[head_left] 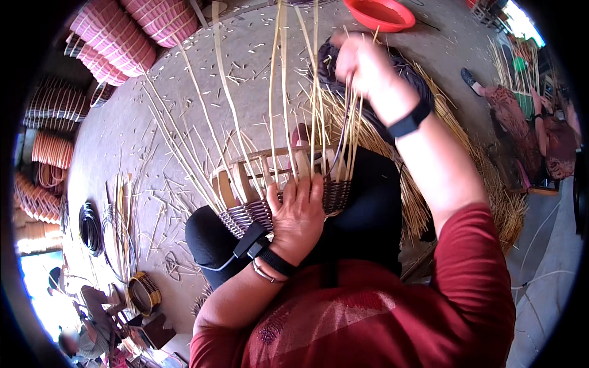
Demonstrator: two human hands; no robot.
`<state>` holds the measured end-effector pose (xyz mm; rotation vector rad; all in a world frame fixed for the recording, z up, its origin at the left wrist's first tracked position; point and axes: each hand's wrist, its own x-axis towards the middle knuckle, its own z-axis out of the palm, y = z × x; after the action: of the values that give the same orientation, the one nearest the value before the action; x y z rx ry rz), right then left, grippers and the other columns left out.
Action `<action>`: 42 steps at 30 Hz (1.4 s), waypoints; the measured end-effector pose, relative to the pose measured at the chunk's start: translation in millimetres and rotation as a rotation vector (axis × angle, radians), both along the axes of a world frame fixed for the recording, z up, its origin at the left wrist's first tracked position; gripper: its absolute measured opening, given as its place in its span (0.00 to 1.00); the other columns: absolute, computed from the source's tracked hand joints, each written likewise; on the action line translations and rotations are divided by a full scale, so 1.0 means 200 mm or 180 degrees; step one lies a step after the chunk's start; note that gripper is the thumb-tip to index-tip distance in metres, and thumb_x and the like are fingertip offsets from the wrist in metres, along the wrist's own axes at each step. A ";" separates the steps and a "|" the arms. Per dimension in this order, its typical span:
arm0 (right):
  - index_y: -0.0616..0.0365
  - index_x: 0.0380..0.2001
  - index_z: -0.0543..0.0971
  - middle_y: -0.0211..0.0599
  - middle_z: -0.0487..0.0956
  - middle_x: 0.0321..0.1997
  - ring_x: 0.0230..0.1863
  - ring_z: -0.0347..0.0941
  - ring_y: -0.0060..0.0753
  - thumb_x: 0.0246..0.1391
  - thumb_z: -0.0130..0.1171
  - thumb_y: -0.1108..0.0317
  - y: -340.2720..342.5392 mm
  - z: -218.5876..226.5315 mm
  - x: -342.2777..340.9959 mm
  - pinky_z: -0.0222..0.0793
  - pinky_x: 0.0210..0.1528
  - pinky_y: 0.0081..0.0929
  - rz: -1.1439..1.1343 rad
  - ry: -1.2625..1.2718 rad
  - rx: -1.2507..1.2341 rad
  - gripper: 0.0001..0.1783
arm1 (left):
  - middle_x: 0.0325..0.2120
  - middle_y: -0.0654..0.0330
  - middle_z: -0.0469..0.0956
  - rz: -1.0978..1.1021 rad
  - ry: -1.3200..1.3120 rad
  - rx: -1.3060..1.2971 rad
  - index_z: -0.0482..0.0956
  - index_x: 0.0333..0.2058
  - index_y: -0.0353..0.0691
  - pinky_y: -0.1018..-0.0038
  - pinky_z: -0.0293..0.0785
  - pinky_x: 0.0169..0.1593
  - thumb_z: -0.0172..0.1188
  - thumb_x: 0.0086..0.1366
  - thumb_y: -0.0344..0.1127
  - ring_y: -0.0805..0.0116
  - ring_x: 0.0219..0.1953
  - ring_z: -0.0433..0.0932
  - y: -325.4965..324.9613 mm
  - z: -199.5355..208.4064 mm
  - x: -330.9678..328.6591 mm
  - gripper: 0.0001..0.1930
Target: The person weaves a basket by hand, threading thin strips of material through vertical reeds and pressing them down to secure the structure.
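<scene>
A part-woven basket (pixel 245 218) with a dark wicker wall rests across my lap, tilted, with long pale stakes (pixel 232 116) fanning out from it. Flat wooden slats show inside its mouth. My left hand (pixel 299 211) lies over the near wall, fingers bent at the upper woven edge among the stakes, holding the basket. Above and to the right, my right hand (pixel 367 66) is raised and smeared by motion, fingers closed. A thin dark strand (pixel 343 122) runs from it down to the right end of the weave; its grip on the strand is partly blurred.
Bundled pale sticks (pixel 417 202) and dark cloth (pixel 399 67) lie at my right. A red basin (pixel 381 15) stands far ahead. Stacked pink baskets (pixel 113 40), a black coil (pixel 90 228) and a small round basket (pixel 145 293) are leftward. Another person (pixel 521 122) sits far right.
</scene>
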<state>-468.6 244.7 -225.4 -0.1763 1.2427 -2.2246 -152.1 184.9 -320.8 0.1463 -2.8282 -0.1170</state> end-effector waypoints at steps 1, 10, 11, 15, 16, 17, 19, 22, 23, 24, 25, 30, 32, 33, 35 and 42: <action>0.58 0.43 0.77 0.21 0.64 0.17 0.19 0.59 0.16 0.68 0.53 0.64 0.04 0.12 -0.09 0.56 0.26 0.19 -0.0303 0.0112 -0.0623 0.10 | 0.49 0.62 0.75 0.0045 -0.0071 0.0026 0.74 0.57 0.44 0.44 0.57 0.64 0.64 0.55 0.36 0.60 0.54 0.72 0.00 0.02 0.00 0.28; 0.59 0.52 0.77 0.28 0.78 0.33 0.35 0.74 0.19 0.73 0.51 0.66 0.42 -0.44 0.76 0.72 0.42 0.23 -0.0037 0.0904 0.1068 0.12 | 0.52 0.59 0.76 -0.0022 0.0100 -0.0136 0.74 0.57 0.45 0.41 0.58 0.62 0.63 0.57 0.36 0.56 0.56 0.72 -0.02 -0.02 -0.01 0.27; 0.58 0.51 0.78 0.29 0.80 0.36 0.37 0.76 0.20 0.74 0.50 0.66 0.48 -0.59 0.82 0.74 0.44 0.23 0.0009 0.0601 0.1158 0.12 | 0.52 0.58 0.76 -0.0050 0.0128 -0.0142 0.74 0.57 0.46 0.41 0.58 0.62 0.63 0.57 0.36 0.56 0.56 0.72 -0.01 -0.02 -0.01 0.27; 0.60 0.47 0.80 0.31 0.82 0.39 0.41 0.80 0.23 0.72 0.55 0.70 0.40 -0.61 0.73 0.77 0.47 0.24 -0.0378 0.2311 0.1874 0.08 | 0.48 0.60 0.78 0.0074 -0.0231 -0.0410 0.73 0.62 0.47 0.40 0.58 0.63 0.63 0.58 0.39 0.59 0.50 0.74 0.03 0.01 -0.01 0.31; 0.60 0.47 0.80 0.34 0.83 0.43 0.45 0.79 0.26 0.69 0.57 0.72 0.27 -0.53 0.71 0.76 0.51 0.24 -0.0443 0.2345 0.1338 0.07 | 0.44 0.61 0.78 0.0163 -0.0232 -0.0567 0.70 0.65 0.46 0.40 0.58 0.64 0.65 0.57 0.43 0.60 0.47 0.75 0.03 0.02 -0.03 0.35; 0.60 0.48 0.80 0.38 0.81 0.50 0.52 0.78 0.31 0.66 0.59 0.75 0.16 -0.55 0.64 0.74 0.56 0.27 -0.0551 0.3145 0.1376 0.09 | 0.42 0.60 0.77 0.0198 -0.0346 -0.0482 0.68 0.67 0.44 0.39 0.57 0.64 0.67 0.58 0.47 0.59 0.48 0.75 0.03 0.03 -0.04 0.39; 0.55 0.59 0.77 0.44 0.76 0.62 0.58 0.76 0.40 0.66 0.52 0.79 -0.04 -0.58 0.65 0.72 0.62 0.32 -0.0186 0.2864 0.1423 0.20 | 0.41 0.60 0.78 0.0293 -0.0825 -0.0365 0.68 0.66 0.42 0.39 0.57 0.64 0.68 0.59 0.51 0.58 0.48 0.77 0.02 0.11 -0.08 0.39; 0.48 0.72 0.65 0.56 0.73 0.64 0.59 0.75 0.55 0.54 0.50 0.86 -0.10 -0.66 0.64 0.77 0.56 0.35 -0.0913 0.3759 0.2122 0.41 | 0.40 0.59 0.81 0.0182 -0.0949 -0.0065 0.72 0.63 0.45 0.40 0.57 0.64 0.67 0.61 0.54 0.58 0.47 0.80 -0.02 0.13 -0.13 0.35; 0.45 0.76 0.56 0.58 0.73 0.64 0.55 0.78 0.54 0.56 0.51 0.85 -0.07 -0.66 0.66 0.79 0.52 0.36 -0.0838 0.3329 0.2404 0.46 | 0.39 0.59 0.82 0.0109 -0.1136 -0.0042 0.74 0.60 0.46 0.42 0.58 0.64 0.67 0.61 0.53 0.59 0.46 0.81 -0.03 0.14 -0.12 0.32; 0.44 0.77 0.53 0.57 0.73 0.64 0.51 0.79 0.49 0.58 0.52 0.84 -0.05 -0.68 0.64 0.79 0.49 0.34 -0.1242 0.3474 0.2123 0.46 | 0.38 0.59 0.82 0.0017 -0.1305 -0.0003 0.76 0.57 0.46 0.44 0.58 0.64 0.68 0.61 0.53 0.60 0.46 0.82 -0.03 0.17 -0.14 0.29; 0.44 0.78 0.50 0.55 0.73 0.64 0.48 0.81 0.44 0.60 0.53 0.82 -0.05 -0.60 0.66 0.80 0.46 0.33 -0.1600 0.3612 0.1806 0.46 | 0.37 0.60 0.82 -0.0034 -0.1476 0.0053 0.79 0.54 0.47 0.46 0.59 0.63 0.68 0.62 0.53 0.62 0.45 0.82 -0.05 0.19 -0.14 0.25; 0.64 0.67 0.69 0.28 0.76 0.30 0.28 0.68 0.18 0.71 0.55 0.62 0.40 -0.26 0.72 0.65 0.29 0.20 -0.0377 0.0367 0.0270 0.27 | 0.35 0.62 0.88 -0.0028 -0.0639 0.0664 0.87 0.49 0.62 0.58 0.63 0.61 0.65 0.65 0.51 0.67 0.36 0.86 -0.26 0.24 -0.02 0.14; 0.63 0.66 0.70 0.29 0.76 0.32 0.31 0.69 0.20 0.72 0.53 0.58 0.53 -0.27 0.62 0.68 0.38 0.25 0.0020 0.0393 -0.1169 0.27 | 0.35 0.60 0.88 -0.0147 -0.0330 0.1352 0.88 0.47 0.55 0.61 0.67 0.61 0.66 0.65 0.48 0.63 0.38 0.87 -0.43 0.24 0.07 0.14; 0.63 0.65 0.70 0.31 0.79 0.35 0.34 0.73 0.21 0.72 0.54 0.57 0.53 -0.27 0.61 0.70 0.44 0.27 0.0193 0.0603 -0.1777 0.27 | 0.38 0.58 0.89 -0.0163 -0.0302 0.1782 0.88 0.49 0.51 0.62 0.69 0.60 0.66 0.66 0.46 0.62 0.41 0.87 -0.50 0.21 0.13 0.15; 0.63 0.66 0.68 0.33 0.80 0.39 0.40 0.75 0.24 0.73 0.52 0.54 0.27 -0.13 0.81 0.69 0.49 0.29 -0.0258 0.0648 -0.1199 0.29 | 0.41 0.54 0.88 0.0051 -0.0393 0.3102 0.86 0.51 0.45 0.63 0.74 0.60 0.66 0.68 0.43 0.60 0.45 0.87 -0.61 0.13 0.23 0.16; 0.55 0.61 0.77 0.21 0.67 0.23 0.24 0.62 0.15 0.78 0.44 0.63 0.01 -0.16 1.08 0.63 0.29 0.15 0.1136 0.1785 0.0247 0.18 | 0.36 0.61 0.84 0.0292 -0.0317 0.1432 0.84 0.52 0.56 0.47 0.53 0.67 0.58 0.72 0.47 0.60 0.45 0.82 -0.54 0.10 0.31 0.14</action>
<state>-253.3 246.1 -257.0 -0.9649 1.4369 -1.8661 -90.7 76.3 -301.4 0.3882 -2.8389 -0.7428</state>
